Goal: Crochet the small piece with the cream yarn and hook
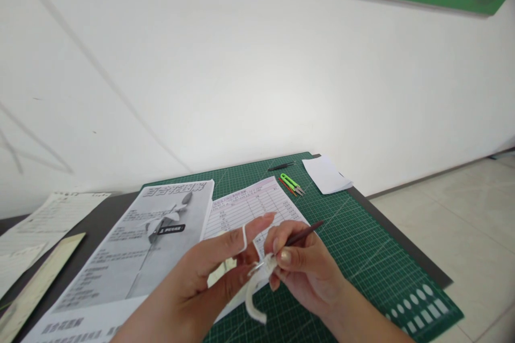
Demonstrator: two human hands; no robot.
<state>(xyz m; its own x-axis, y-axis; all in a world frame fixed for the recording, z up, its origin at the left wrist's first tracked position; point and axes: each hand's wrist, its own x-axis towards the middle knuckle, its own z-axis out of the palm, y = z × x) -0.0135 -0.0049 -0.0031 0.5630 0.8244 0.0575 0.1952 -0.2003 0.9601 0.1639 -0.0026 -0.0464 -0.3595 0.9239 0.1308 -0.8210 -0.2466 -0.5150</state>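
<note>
My right hand (308, 257) pinches a crochet hook (306, 232) by its dark reddish handle. The hook's metal shaft points left into a small white crochet piece (270, 262) between my hands. My left hand (217, 265) pinches the near end of that work between thumb and fingers. White yarn (244, 237) wraps once over my left index finger, which is stretched out. From the work a thick white tail (251, 300) hangs down over the mat. Part of the stitches is hidden by my fingertips. Something pale yellow shows behind my left fingers; I cannot make out what.
A green cutting mat (350, 246) covers the dark table. Left lies a printed sheet with a flower picture (164, 230); beside it, a lined form (249, 198). Green thread snips (292, 183), a black pen-like tool (280, 166), white paper (326, 174), a ruler (40, 284) and handwritten sheets (52, 220) lie around.
</note>
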